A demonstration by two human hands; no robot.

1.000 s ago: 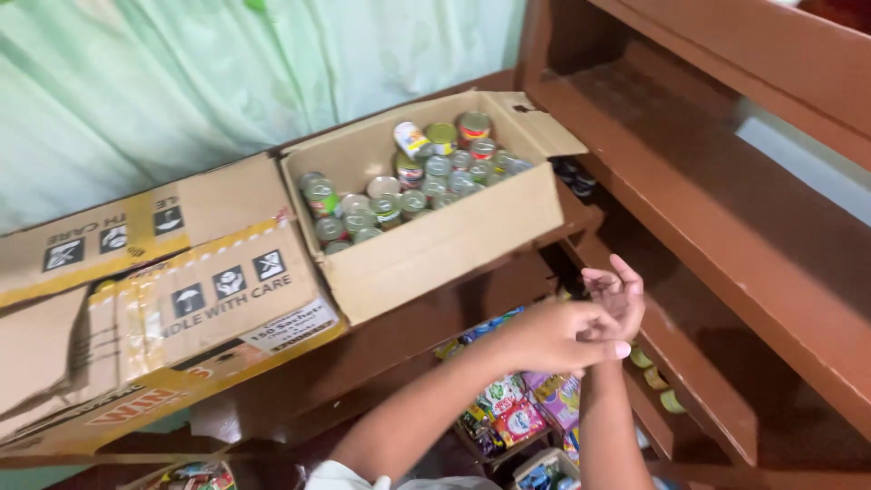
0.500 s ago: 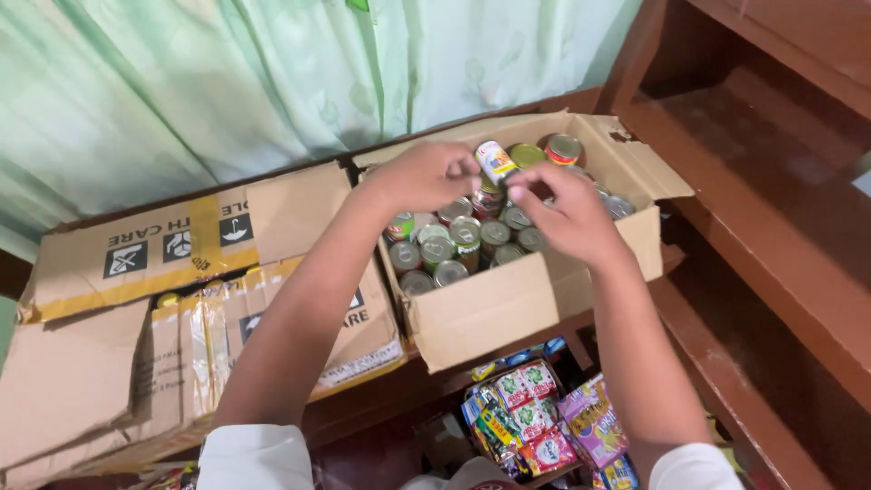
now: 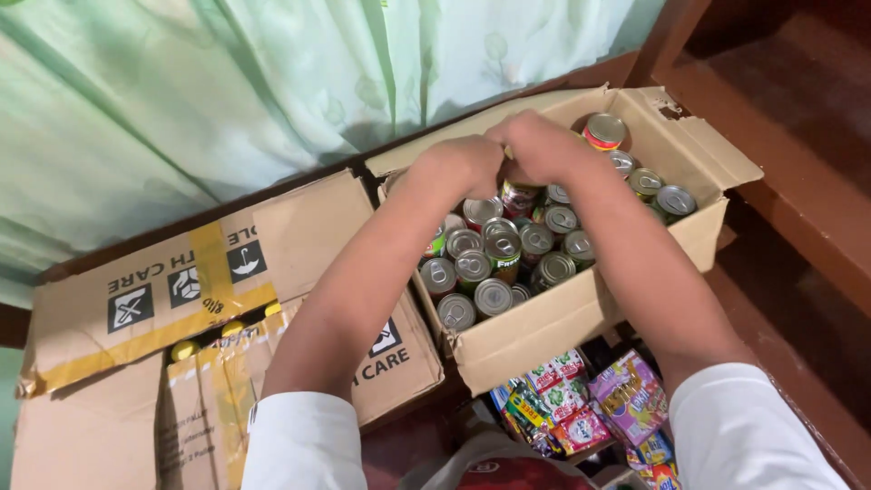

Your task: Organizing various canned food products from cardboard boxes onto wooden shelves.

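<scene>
An open cardboard box (image 3: pixel 581 318) stands on a wooden ledge, packed with several upright drink cans (image 3: pixel 494 295) with pull-tab tops. Both my hands reach into its back half. My right hand (image 3: pixel 540 145) curls downward over a can with a red and green label (image 3: pixel 519 196) that stands a little higher than its neighbours. Pressed against it from the left, my left hand (image 3: pixel 464 163) has its fingers bent down and hidden among the cans. A red-rimmed can (image 3: pixel 604 131) sits at the box's far corner.
A closed cardboard box (image 3: pixel 181 299) with yellow tape lies to the left, touching the open one. A pale green curtain (image 3: pixel 227 91) hangs behind. Dark wooden shelves (image 3: pixel 798 145) rise on the right. Colourful snack packets (image 3: pixel 581 408) lie below the box.
Both hands have come together and dropped lower into the back of the box. The white-capped item seen between them earlier is no longer visible. The camera has moved closer.
</scene>
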